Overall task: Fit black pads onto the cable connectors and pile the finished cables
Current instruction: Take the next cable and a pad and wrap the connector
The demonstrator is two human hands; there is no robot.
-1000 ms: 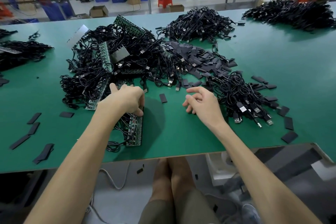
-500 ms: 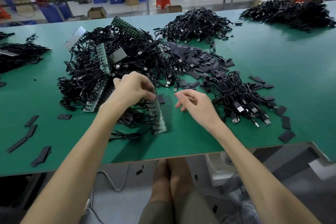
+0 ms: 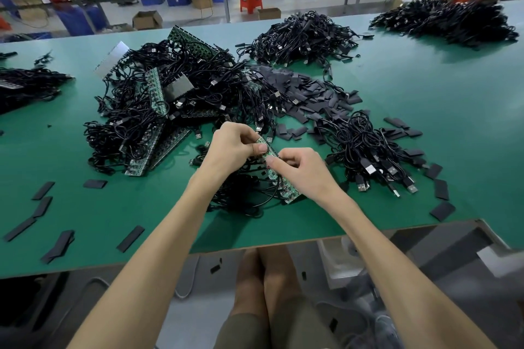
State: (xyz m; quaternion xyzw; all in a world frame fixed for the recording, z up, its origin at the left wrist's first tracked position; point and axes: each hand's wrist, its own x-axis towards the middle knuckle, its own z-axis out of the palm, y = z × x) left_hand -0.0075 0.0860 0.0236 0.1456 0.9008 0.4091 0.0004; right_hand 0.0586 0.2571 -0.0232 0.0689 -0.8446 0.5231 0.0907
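Green counter (image 3: 442, 99), seen from above at its near edge. Left hand (image 3: 229, 147) and right hand (image 3: 300, 170): close together near the middle of the near edge, both with fingers curled, each pinching one green circuit strip (image 3: 287, 191), the left at its far end, the right just below. Strip: tilted, with a bundle of black cables (image 3: 241, 198) trailing from it onto the counter under the wrists. Large tangle of cables and further strips (image 3: 147, 122): left of centre. Heap of black pads (image 3: 309, 93): centre, just beyond the hands. Cable pile with USB plugs (image 3: 365, 150): beside the right hand. Further cable piles: far edge (image 3: 303, 37), far right corner (image 3: 445, 20), left edge (image 3: 25, 85). Loose pads: near left corner (image 3: 42, 207) and right of the plug pile (image 3: 441, 188).
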